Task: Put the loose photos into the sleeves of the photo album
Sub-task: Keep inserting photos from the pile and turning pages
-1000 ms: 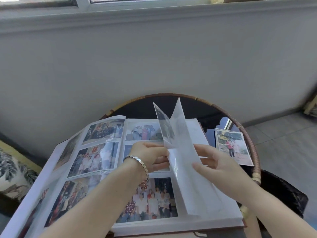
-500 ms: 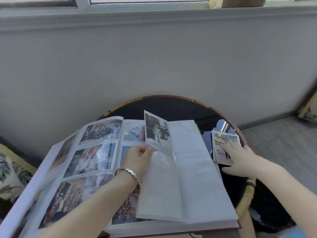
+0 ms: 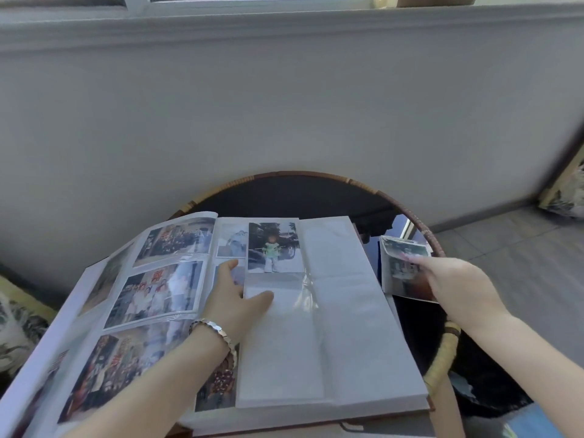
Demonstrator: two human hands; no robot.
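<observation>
Fingers (image 3: 227, 270) of the left hand (image 3: 235, 298) lie straight and relaxed on the photo album (image 3: 347, 327), thumb spread onto the clear sleeve leaf (image 3: 278, 336), pressing it flat and holding nothing. A metal-link bracelet (image 3: 218, 330) circles that wrist.

The album lies open. Its left-hand pages are filled with glossy group prints under wrinkled, shiny plastic. The leaf under the thumb is thin and translucent, and its top pocket holds one upright print of a small child (image 3: 273, 248). Just below that sits an empty pocket (image 3: 275, 281).

Right of the album, just off its edge, the right hand (image 3: 458, 279) lies over the loose photos (image 3: 399, 273). Its index finger stretches across the top print, but I cannot tell whether the thumb pinches from beneath. The prints are thin and flexible, and the far corner curls up.

The next move likely turns on one relation: the empty pocket lies left of the right hand, across the blank white page. The photos' long axis runs away from the person, roughly matching the pocket. The right hand is nearer the photos and the left is nearer the pocket.

Beyond the album, the round table (image 3: 410, 213) shows a woven cane rim and dark glossy top, then a plain grey wall (image 3: 284, 105).
</observation>
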